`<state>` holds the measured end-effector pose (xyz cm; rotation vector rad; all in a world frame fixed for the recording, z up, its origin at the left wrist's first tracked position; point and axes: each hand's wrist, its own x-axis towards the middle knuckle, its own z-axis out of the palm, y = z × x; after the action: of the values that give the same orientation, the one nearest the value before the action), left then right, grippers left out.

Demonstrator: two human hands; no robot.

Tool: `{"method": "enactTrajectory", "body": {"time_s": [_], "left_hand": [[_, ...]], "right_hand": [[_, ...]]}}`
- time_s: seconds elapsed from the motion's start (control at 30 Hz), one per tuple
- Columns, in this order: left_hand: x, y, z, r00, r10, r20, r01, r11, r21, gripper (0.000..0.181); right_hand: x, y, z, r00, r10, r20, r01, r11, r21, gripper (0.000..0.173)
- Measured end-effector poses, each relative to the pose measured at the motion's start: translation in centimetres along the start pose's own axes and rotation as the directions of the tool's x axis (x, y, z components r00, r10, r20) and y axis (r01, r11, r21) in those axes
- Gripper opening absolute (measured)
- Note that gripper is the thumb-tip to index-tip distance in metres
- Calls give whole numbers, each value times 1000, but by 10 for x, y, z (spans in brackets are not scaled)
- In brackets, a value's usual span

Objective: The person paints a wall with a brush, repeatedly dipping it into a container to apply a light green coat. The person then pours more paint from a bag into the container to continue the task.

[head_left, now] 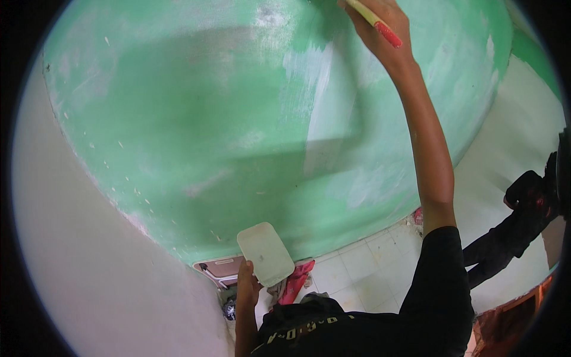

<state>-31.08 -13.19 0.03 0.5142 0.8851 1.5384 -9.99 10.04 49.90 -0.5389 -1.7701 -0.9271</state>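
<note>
My right hand [383, 22] is raised at the top of the view, its fingers around a yellow handle with a red end [388, 34]; the tool's far end is out of view. Behind it spreads a green painted wall [178, 125] with whitish patches, streaks and shadows. Low in the view, my left hand [248, 281] grips the edge of a pale rectangular plastic container or lid [266, 254], its broad flat face towards the camera. Whether that face is the inside or the underside I cannot tell.
A plain pale wall [89, 223] meets the green one at the left. Below are white floor tiles [334, 272], a folded table [223, 267], a red cloth [298, 281] and a dark plastic bag [229, 308]. Dark clothing [499, 241] hangs or stands at the right; which, I cannot tell.
</note>
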Motion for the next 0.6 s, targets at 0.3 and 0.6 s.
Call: {"method": "enactTrajectory", "body": {"time_s": [0.3,0.6], "left_hand": [[5,-14,-1,997,-75,8,76,996,-43,69],[16,-22,-3,990,-142,0,142,989,-26,66]], "right_hand": [[-269,-68,47,722,-263,640,101,955,279,55],[-56,30,35,951,-282,130,273,958,89,40]]}}
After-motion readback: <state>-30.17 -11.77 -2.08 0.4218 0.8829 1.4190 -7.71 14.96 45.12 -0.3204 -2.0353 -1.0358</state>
